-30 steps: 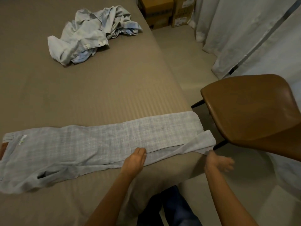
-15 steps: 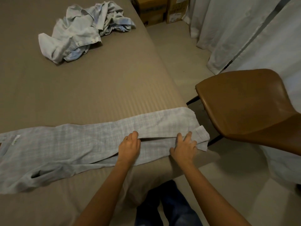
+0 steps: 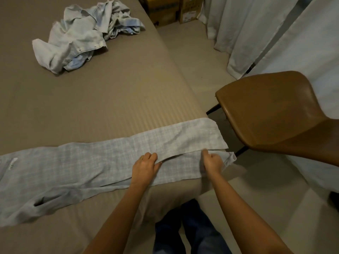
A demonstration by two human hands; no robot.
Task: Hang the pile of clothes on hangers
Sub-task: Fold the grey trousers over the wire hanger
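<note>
Here, trousers [image 3: 82,169] lie flat across the bed [image 3: 91,107]; the right hand [image 3: 211,163] clutches one leg (near its hem), the left hand [image 3: 145,167] rests on them, grip unclear.

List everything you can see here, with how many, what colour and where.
bed: one, taupe cover, fills the left.
trousers: one pair, pale grey check, flat along the bed's near edge.
pile of clothes: one, pale blue, far on the bed.
chair: one, brown, right of the bed.
cardboard boxes: two, brown, floor past the bed.
curtains: several, white, right.
legs: dark blue jeans, bottom.
left hand: rests on the trousers.
right hand: grips the trousers near the hem.
</note>
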